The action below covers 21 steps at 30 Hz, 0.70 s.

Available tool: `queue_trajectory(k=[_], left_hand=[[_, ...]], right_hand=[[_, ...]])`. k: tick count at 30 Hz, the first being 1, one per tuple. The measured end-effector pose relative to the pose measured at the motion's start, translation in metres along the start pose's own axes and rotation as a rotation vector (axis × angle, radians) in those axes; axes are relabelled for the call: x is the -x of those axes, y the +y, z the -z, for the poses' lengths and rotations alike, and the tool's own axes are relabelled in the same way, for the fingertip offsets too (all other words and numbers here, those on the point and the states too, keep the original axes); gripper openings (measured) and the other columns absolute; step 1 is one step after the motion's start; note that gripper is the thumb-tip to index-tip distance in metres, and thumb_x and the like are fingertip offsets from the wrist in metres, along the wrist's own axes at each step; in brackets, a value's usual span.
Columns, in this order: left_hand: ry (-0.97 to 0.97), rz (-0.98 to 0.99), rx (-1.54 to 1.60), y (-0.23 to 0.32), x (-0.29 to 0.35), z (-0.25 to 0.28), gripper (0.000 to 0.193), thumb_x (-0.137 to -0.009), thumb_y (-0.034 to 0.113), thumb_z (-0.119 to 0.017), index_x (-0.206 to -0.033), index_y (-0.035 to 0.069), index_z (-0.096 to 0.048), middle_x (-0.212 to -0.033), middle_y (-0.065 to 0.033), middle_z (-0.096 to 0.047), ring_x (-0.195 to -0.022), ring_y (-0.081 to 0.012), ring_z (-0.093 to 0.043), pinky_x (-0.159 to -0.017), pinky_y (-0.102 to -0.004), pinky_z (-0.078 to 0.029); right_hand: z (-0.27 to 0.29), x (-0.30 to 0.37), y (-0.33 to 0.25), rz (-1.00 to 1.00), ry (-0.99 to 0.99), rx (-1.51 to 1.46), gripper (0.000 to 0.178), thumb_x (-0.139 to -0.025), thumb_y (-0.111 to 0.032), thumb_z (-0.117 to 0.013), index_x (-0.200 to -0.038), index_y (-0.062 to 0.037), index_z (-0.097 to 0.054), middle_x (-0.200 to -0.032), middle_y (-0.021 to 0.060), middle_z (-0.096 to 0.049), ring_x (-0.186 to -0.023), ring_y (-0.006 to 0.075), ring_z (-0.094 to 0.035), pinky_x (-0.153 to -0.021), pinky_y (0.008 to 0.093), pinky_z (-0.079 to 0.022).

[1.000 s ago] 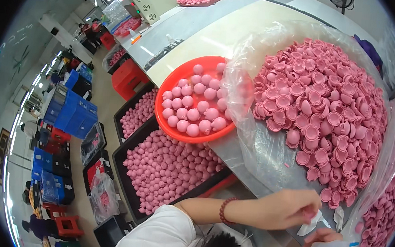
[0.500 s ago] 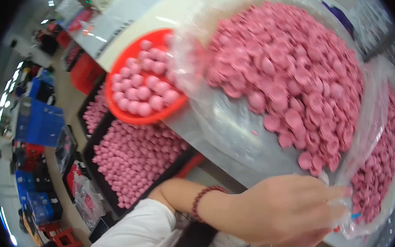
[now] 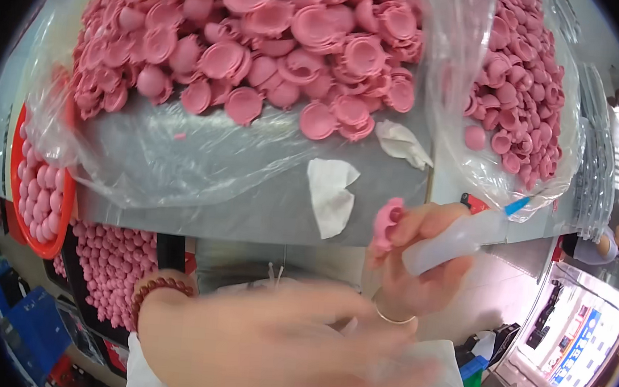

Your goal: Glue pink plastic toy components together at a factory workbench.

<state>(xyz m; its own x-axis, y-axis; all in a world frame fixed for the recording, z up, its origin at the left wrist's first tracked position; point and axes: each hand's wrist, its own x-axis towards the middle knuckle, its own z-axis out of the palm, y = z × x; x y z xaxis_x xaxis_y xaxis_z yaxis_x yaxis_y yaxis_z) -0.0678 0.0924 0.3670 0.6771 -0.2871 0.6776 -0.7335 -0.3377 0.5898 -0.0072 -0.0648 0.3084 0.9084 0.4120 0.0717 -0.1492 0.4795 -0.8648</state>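
Observation:
My right hand (image 3: 419, 275), with a thin bangle at its wrist, is closed around a translucent white squeeze bottle (image 3: 443, 244) with a blue tip (image 3: 517, 206). The same hand pinches a pink cup-shaped piece (image 3: 387, 223) between thumb and finger, left of the bottle. Across the lower middle, close to me, my left hand (image 3: 275, 347) is smeared by motion. A red bead bracelet (image 3: 161, 281) circles its wrist. I cannot make out whether its fingers hold anything.
Loose pink half shells (image 3: 262, 51) heap on a plastic sheet (image 3: 202, 170) on the grey table. Another plastic bag (image 3: 467, 133) of shells lies to the right. Two crumpled tissues (image 3: 331, 195) rest nearby. Pink balls fill a red basin (image 3: 68, 211) and a black crate (image 3: 170, 250) at the left.
The view has swung right and down toward the table's front edge. My hands, overlapping before, are now apart. The bottle and pink piece show clearly in my right hand.

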Motion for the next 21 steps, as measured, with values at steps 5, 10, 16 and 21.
queue_trajectory(k=[5, 10, 16, 21], left_hand=[[0.363, 0.764, 0.29, -0.025, 0.027, -0.003, 0.041, -0.062, 0.005, -0.068, -0.099, -0.001, -0.052, -0.103, -0.0146, -0.054, -0.088, -0.0196, -0.056, -0.074, -0.0298, -0.044], [0.391, 0.741, 0.631, -0.032, 0.041, -0.021, 0.039, -0.069, -0.003, -0.061, -0.106, -0.005, -0.046, -0.104, -0.0149, -0.054, -0.084, -0.0176, -0.058, -0.072, -0.0253, -0.045], [0.579, 0.808, 1.033, -0.04, 0.051, -0.016, 0.041, -0.073, -0.004, -0.056, -0.111, -0.007, -0.039, -0.109, -0.0193, -0.049, -0.085, -0.02, -0.057, -0.07, -0.0267, -0.049], [0.589, 0.81, 1.127, -0.039, 0.05, -0.015, 0.044, -0.075, -0.001, -0.056, -0.113, -0.006, -0.036, -0.114, -0.0217, -0.045, -0.096, -0.0233, -0.053, -0.079, -0.0319, -0.048]], right_hand=[[-0.007, -0.005, 0.001, -0.06, -0.073, -0.027, 0.046, -0.077, -0.039, -0.052, -0.09, 0.0042, -0.045, -0.08, 0.0178, -0.054, -0.063, 0.0206, -0.055, -0.054, 0.0271, -0.047], [-0.017, -0.009, -0.001, -0.21, -0.168, -0.052, 0.037, -0.079, -0.031, -0.052, -0.094, 0.0029, -0.045, -0.081, 0.0135, -0.055, -0.068, 0.0162, -0.054, -0.058, 0.0236, -0.044], [-0.01, -0.022, 0.004, -0.007, 0.031, 0.203, 0.048, -0.078, -0.041, -0.051, -0.092, 0.0046, -0.042, -0.062, 0.0083, -0.05, -0.042, 0.0114, -0.041, -0.035, 0.0207, -0.027], [0.0, -0.028, 0.002, 0.44, 0.284, 0.384, 0.049, -0.078, -0.042, -0.05, -0.096, 0.0028, -0.043, -0.062, 0.0033, -0.041, -0.047, 0.0095, -0.034, -0.038, 0.022, -0.019]])
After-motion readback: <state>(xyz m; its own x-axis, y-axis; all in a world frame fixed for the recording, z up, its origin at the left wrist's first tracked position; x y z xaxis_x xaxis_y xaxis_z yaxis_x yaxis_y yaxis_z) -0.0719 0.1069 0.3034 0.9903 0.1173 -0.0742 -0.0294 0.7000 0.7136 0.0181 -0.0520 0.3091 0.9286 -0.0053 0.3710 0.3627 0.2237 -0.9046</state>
